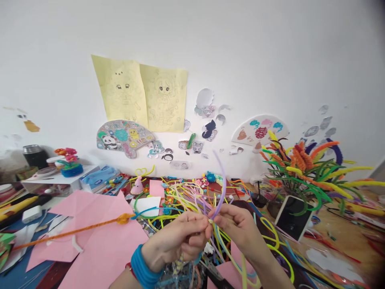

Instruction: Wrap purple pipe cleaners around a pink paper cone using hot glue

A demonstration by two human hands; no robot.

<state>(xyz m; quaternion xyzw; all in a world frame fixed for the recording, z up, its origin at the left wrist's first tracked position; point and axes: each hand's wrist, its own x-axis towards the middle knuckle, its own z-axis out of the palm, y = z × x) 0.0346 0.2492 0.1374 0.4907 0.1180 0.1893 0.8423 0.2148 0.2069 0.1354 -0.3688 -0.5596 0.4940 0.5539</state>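
- Left hand: closed, pinching the base of a lilac pipe cleaner; blue wristband at 7 o'clock of it.
- Right hand: closed on the same stem, fingertips meeting the left's.
- Lilac pipe cleaner: arcs up toward 12 o'clock from the pinch.
- Step, as judged: twisting or bending the stem; next calls for firm, close pinches.
- Loose pipe cleaners: heaped just beyond.
- Pink paper: at 9 o'clock.
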